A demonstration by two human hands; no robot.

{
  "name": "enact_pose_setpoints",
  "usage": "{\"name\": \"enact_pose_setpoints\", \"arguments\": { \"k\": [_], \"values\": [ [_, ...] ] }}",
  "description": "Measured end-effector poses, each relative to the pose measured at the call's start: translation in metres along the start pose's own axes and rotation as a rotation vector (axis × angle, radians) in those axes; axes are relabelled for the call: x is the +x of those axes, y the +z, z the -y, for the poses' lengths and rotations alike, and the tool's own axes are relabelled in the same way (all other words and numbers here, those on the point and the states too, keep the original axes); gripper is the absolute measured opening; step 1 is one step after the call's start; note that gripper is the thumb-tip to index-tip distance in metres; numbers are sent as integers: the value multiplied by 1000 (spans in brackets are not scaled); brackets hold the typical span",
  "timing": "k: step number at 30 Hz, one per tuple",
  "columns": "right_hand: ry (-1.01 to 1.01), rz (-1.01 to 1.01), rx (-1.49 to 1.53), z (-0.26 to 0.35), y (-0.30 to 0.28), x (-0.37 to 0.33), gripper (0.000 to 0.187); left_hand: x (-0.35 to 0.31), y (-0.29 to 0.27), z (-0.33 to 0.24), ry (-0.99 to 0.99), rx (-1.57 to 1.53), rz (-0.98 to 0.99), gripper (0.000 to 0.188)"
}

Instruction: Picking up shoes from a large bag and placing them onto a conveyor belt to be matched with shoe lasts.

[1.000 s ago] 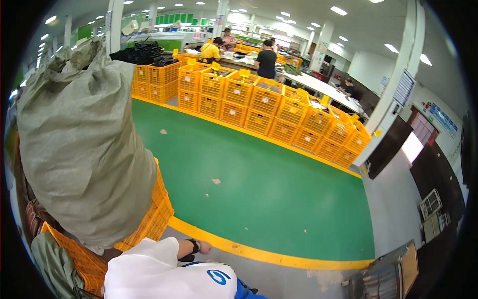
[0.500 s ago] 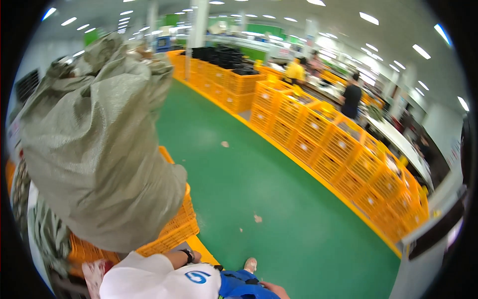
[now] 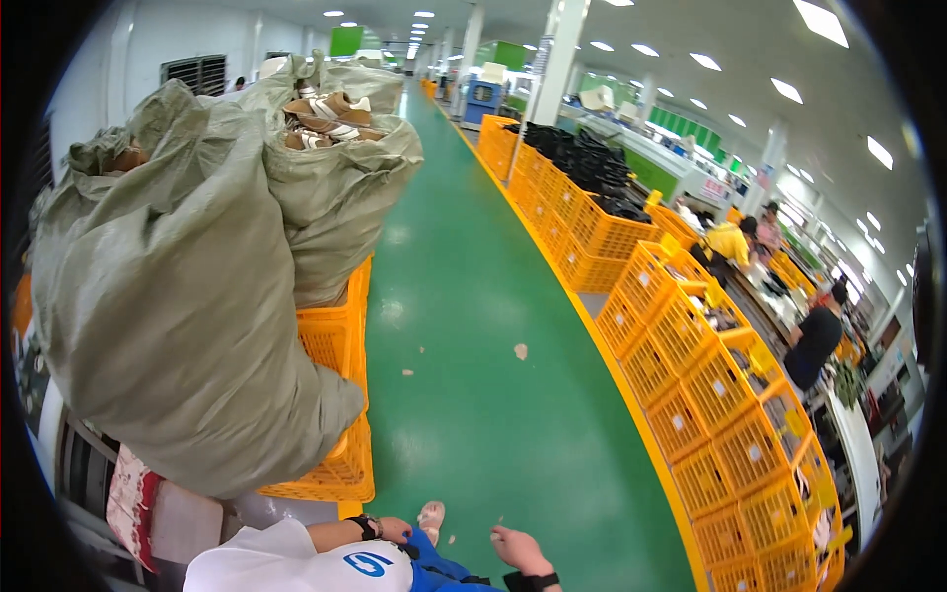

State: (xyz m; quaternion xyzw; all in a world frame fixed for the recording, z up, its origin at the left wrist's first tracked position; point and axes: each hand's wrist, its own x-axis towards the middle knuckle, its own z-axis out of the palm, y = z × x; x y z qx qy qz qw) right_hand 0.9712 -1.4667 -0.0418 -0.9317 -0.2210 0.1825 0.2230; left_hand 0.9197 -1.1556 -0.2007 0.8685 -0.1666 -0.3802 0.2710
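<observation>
The view has swung since half a second ago: the green floor (image 3: 473, 395) now runs straight ahead, with crates (image 3: 691, 395) down its right side. A second sack (image 3: 340, 187), open on shoes, shows behind the big sack (image 3: 187, 326) at left. Both hands sit low, near nothing: right hand (image 3: 515, 546) with loose fingers, empty; left hand (image 3: 395, 530) mostly hidden, fingers unclear.

1. A green floor (image 3: 473, 395) runs down the long hall, edged by a yellow line (image 3: 641, 434).
2. Rows of orange crates (image 3: 730, 414) line the right side; the far ones hold black goods (image 3: 592, 163).
3. Two workers (image 3: 789, 296) stand at benches behind the crates.
4. White pillars (image 3: 557, 59) rise to the lit ceiling.
5. A scrap of paper (image 3: 521, 350) lies on the floor.
</observation>
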Motion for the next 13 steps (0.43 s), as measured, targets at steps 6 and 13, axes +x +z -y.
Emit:
{"name": "enact_pose_setpoints", "arguments": {
  "k": [6, 13],
  "values": [
    [-60, 253, 378, -102, 20, 175, 35, 96, -102, 115, -477, 31, -72, 36],
    [540, 445, -355, -438, 87, 150, 31, 169, -280, 154, -452, -107, -263, 32]
  ]
}}
